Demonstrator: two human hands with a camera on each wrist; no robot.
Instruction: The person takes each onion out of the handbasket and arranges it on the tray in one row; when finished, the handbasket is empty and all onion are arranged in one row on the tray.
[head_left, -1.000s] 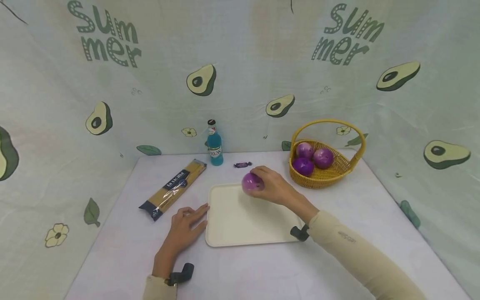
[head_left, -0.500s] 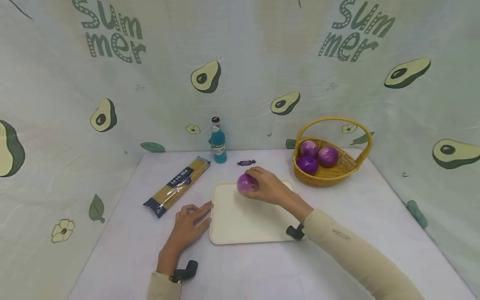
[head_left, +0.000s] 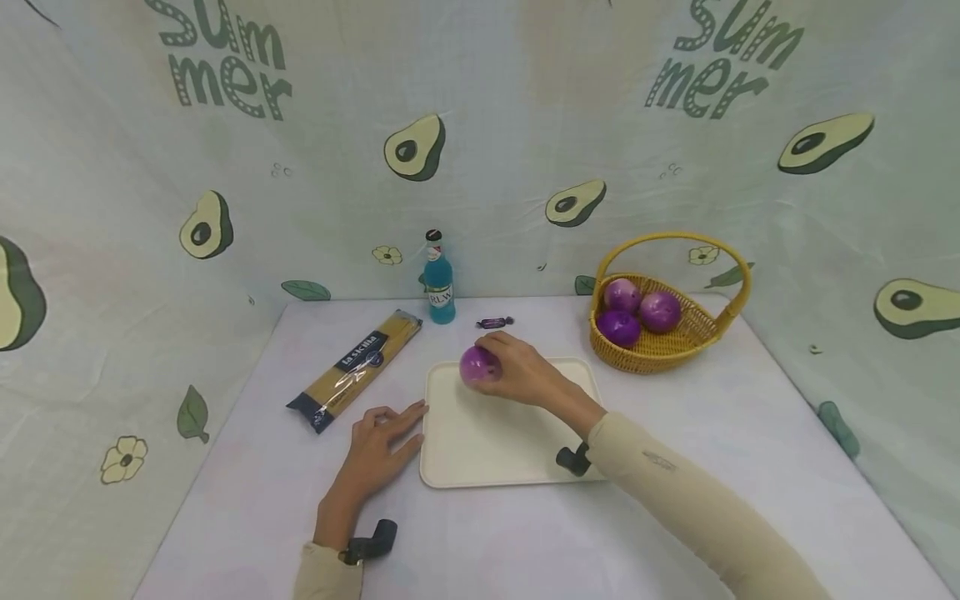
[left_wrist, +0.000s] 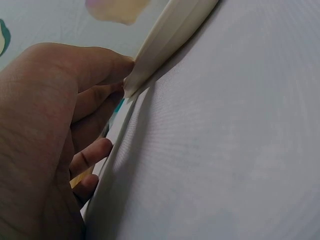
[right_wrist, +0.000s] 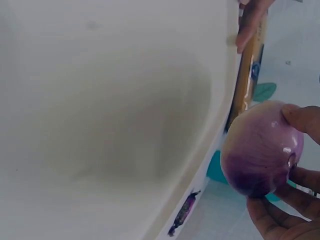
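Observation:
My right hand [head_left: 521, 372] holds a red onion [head_left: 477, 367] over the upper left part of a cream rectangular tray [head_left: 487, 450]. In the right wrist view, thumb and fingertips grip the onion [right_wrist: 260, 150] from one side, and the tray floor [right_wrist: 125, 125] shows below it with a soft shadow. My left hand [head_left: 375, 454] lies beside the tray's left edge, thumb and forefinger extended to its rim. The left wrist view has those fingertips touching the tray wall [left_wrist: 167, 42], the other fingers loosely bent.
A yellow wicker basket [head_left: 693, 337] with three red onions stands at the back right. Behind the tray are a blue bottle [head_left: 440, 287] and a small wrapped candy [head_left: 495, 322]. A pasta packet [head_left: 356, 371] lies left of the tray.
My right hand has carried the onion leftward over the tray. The left hand has stayed at the tray's left edge. The head view has shifted slightly.

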